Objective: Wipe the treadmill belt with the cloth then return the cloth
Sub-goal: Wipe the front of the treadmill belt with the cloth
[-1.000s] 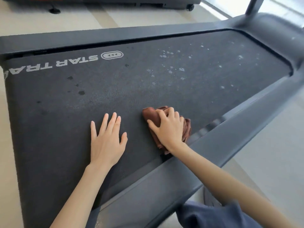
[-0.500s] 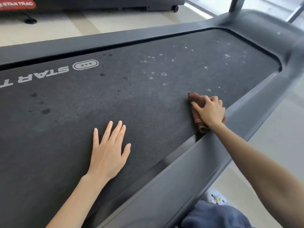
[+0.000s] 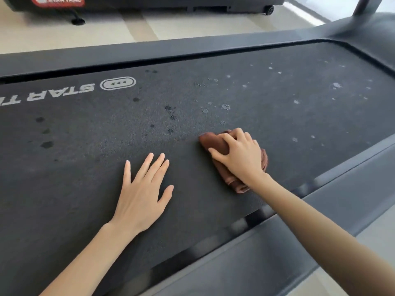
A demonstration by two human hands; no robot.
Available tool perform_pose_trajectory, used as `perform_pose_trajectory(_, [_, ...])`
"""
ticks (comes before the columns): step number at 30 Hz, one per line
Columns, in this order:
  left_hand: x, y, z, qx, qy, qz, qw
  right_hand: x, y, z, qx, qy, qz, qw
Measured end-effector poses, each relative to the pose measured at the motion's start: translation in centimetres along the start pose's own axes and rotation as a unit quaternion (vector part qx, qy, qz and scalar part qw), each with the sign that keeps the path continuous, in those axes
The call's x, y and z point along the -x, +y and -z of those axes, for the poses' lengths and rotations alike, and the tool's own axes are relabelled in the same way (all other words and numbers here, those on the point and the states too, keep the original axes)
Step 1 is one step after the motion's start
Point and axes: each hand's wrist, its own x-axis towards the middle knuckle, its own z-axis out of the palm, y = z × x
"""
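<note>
The dark treadmill belt (image 3: 85, 167) fills most of the head view, with white STAR TRAC lettering at the left and pale and dark spots across its middle and right. A bunched brown cloth (image 3: 213, 142) lies on the belt near its middle. My right hand (image 3: 241, 154) grips the cloth from above, fingers curled over it, pressing it onto the belt. My left hand (image 3: 143, 193) rests flat on the belt just left of the cloth, fingers straight and spread.
Grey side rails run along the far edge (image 3: 149, 50) and the near edge (image 3: 320, 210) of the belt. The motor hood (image 3: 372, 33) rises at the far right. Another machine (image 3: 149, 3) stands on the pale floor beyond.
My right hand first slid the cloth right along the near rail, then brought it back left and further onto the belt. My left hand has stayed flat in place.
</note>
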Motion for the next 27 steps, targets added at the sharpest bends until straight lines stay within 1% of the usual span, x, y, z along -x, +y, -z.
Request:
perform_pose_trajectory(2, [0.0, 0.1, -0.1, 0.002, 0.004, 0.007, 1.000, -2.3, 5.3, 0.7, 0.032, 0.011, -0.093, 0.995])
perform_pose_trajectory(4, [0.0, 0.3, 0.0, 0.003, 0.003, 0.009, 1.000, -3.9, 9.3, 1.2, 0.044, 0.020, -0.184, 0.982])
perform_pose_trajectory(5, [0.0, 0.4, 0.1, 0.002, 0.002, 0.011, 1.000, -4.4, 10.3, 1.1, 0.042, 0.023, -0.211, 0.976])
perform_pose_trajectory(6, [0.0, 0.4, 0.1, -0.001, 0.001, 0.013, 1.000, -4.7, 10.3, 0.8, 0.039, 0.028, -0.217, 0.975])
perform_pose_trajectory(8, [0.0, 0.5, 0.2, -0.010, -0.004, 0.017, 1.000, -4.8, 7.9, 0.1, 0.030, 0.037, -0.171, 0.984])
perform_pose_trajectory(11, [0.0, 0.7, 0.5, -0.024, -0.018, 0.027, 0.999, -3.9, 1.2, -0.7, 0.000, 0.025, -0.044, 0.999])
perform_pose_trajectory(14, [0.1, 1.1, 0.8, -0.035, -0.031, 0.038, 0.998, -2.3, -3.1, -1.3, -0.019, 0.024, 0.061, 0.998])
perform_pose_trajectory(16, [0.2, 1.3, 0.8, -0.046, -0.036, 0.047, 0.997, -2.5, -2.5, -1.1, -0.034, 0.012, 0.101, 0.994])
perform_pose_trajectory(18, [0.3, 1.7, 0.9, -0.052, -0.042, 0.059, 0.996, -3.2, 0.6, -0.7, -0.039, -0.001, 0.115, 0.993])
perform_pose_trajectory(20, [0.7, 2.3, 0.6, -0.062, -0.046, 0.070, 0.995, -4.3, 5.3, -0.4, -0.024, -0.003, 0.090, 0.996])
perform_pose_trajectory(21, [1.1, 2.6, 0.4, -0.071, -0.051, 0.069, 0.994, -4.8, 8.0, -0.1, -0.015, 0.002, 0.064, 0.998])
perform_pose_trajectory(24, [1.9, 3.4, 0.3, -0.091, -0.069, 0.058, 0.992, -5.8, 15.9, 1.1, 0.020, 0.011, -0.060, 0.998])
perform_pose_trajectory(26, [2.0, 3.8, 0.4, -0.083, -0.071, 0.068, 0.992, -5.9, 18.3, 1.8, 0.018, 0.017, -0.158, 0.987])
perform_pose_trajectory(27, [1.7, 4.3, 0.5, -0.078, -0.068, 0.072, 0.992, -5.8, 18.1, 1.9, 0.011, 0.022, -0.192, 0.981])
